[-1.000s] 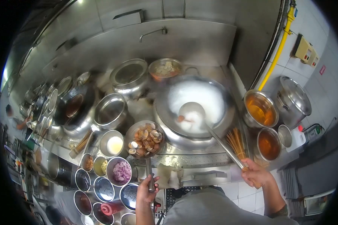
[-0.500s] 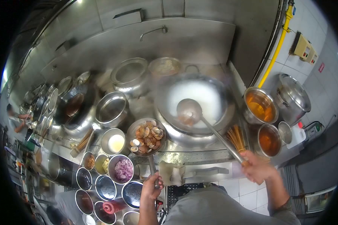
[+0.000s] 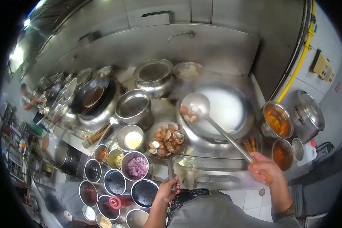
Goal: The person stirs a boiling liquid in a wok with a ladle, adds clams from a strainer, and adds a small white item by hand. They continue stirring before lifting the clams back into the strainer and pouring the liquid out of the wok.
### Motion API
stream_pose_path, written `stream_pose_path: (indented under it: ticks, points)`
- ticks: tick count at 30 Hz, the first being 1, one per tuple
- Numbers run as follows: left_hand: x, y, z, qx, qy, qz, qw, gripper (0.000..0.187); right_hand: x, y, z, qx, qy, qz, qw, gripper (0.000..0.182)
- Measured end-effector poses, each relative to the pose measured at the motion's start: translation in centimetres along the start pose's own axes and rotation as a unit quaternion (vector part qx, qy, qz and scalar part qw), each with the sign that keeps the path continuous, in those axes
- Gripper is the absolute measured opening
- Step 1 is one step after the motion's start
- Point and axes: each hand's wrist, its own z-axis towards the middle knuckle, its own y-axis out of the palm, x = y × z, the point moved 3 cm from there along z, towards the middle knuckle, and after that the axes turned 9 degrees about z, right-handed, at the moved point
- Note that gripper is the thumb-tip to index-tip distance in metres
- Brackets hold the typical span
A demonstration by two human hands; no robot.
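Note:
My left hand is closed around the handle of a round metal strainer, heaped with brown clams. My right hand grips the wooden end of a long metal ladle. The ladle's bowl, with a few clams inside, hangs tilted over the left rim of a large wok. Cloudy white liquid fills the wok and steams. The strainer sits just left of the wok, at the front of the stove.
Left of the strainer stand pots of chopped red onion, pale yellow liquid and dark sauces. A red squeeze bottle lies among them. Pots of orange liquid and a bamboo brush are on the right. Another person works far left.
The ladle has come left from over the white liquid to the wok's left rim, nearer the strainer. Both hands keep their holds. The whole view has shifted, so things appear further right.

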Motion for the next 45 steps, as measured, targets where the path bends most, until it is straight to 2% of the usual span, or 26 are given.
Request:
stream_pose_path:
  ticks: [4,7,11,14,18,20,21,23,24,26,27,30,33,35,37,38,40,41,45]
  points:
    - [0.1,0.0,-0.1,-0.008,0.003,-0.003,1.000,0.031,-0.8,2.8,0.4,-0.035,0.023,-0.108,0.993,0.056]
    - [0.4,0.6,-0.6,0.013,0.004,-0.004,1.000,0.031,-0.5,5.2,1.7,-0.002,0.063,-0.229,0.971,0.060]
    - [0.5,0.7,-0.8,0.014,0.010,-0.005,1.000,0.032,2.5,6.9,4.9,0.004,0.078,-0.253,0.964,0.063]
    - [0.3,0.5,-0.6,-0.004,0.019,-0.002,1.000,0.022,3.7,5.9,6.0,-0.011,0.090,-0.157,0.983,0.065]
    - [0.2,0.4,-0.5,-0.008,0.016,0.004,1.000,0.023,4.5,6.2,6.2,0.016,0.086,-0.354,0.931,0.066]
    - [-0.3,-0.1,0.0,-0.012,0.012,0.016,1.000,0.032,4.7,6.8,6.2,0.033,0.069,-0.436,0.897,0.065]
    - [-0.4,-0.3,0.2,-0.014,0.010,0.024,1.000,0.036,5.3,6.2,6.4,0.032,0.064,-0.426,0.902,0.064]
    - [0.3,0.5,-0.5,0.064,0.076,0.111,0.989,0.052,7.3,4.2,7.6,0.028,0.053,-0.407,0.911,0.062]
    - [0.6,0.8,-0.9,0.104,0.108,0.155,0.977,0.059,7.7,3.8,7.9,0.036,0.019,-0.469,0.882,0.062]
    - [1.3,0.0,-0.9,0.201,0.238,0.354,0.882,0.067,8.3,3.4,7.9,0.052,-0.046,-0.582,0.810,0.061]
    - [1.7,-0.1,-1.0,0.245,0.299,0.445,0.808,0.071,8.4,3.3,7.8,0.064,-0.036,-0.579,0.812,0.061]
    - [5.0,1.9,-2.7,0.339,0.444,0.595,0.578,0.058,8.7,3.7,6.8,0.085,-0.013,-0.557,0.826,0.062]
    - [9.7,2.6,0.5,0.305,0.495,0.562,0.589,0.046,8.5,4.6,5.4,0.085,-0.006,-0.517,0.852,0.062]
    - [12.6,3.2,4.6,0.320,0.519,0.577,0.544,0.034,8.5,5.6,4.9,0.088,-0.005,-0.481,0.872,0.062]
    - [14.3,3.9,9.1,0.329,0.523,0.592,0.517,0.025,8.9,5.1,5.2,0.070,-0.077,-0.485,0.868,0.063]
    - [14.8,4.1,10.9,0.319,0.512,0.630,0.489,0.024,8.9,4.9,5.2,0.061,-0.113,-0.485,0.865,0.063]
    - [14.9,4.4,14.2,0.294,0.483,0.704,0.429,0.022,7.6,5.9,3.8,0.077,-0.083,-0.402,0.909,0.064]
    - [15.1,4.4,15.4,0.277,0.471,0.726,0.419,0.024,7.1,6.3,3.0,0.085,-0.068,-0.358,0.927,0.064]
    - [15.4,4.1,18.8,0.272,0.434,0.773,0.374,0.032,5.8,3.2,0.3,0.085,-0.105,-0.306,0.942,0.066]
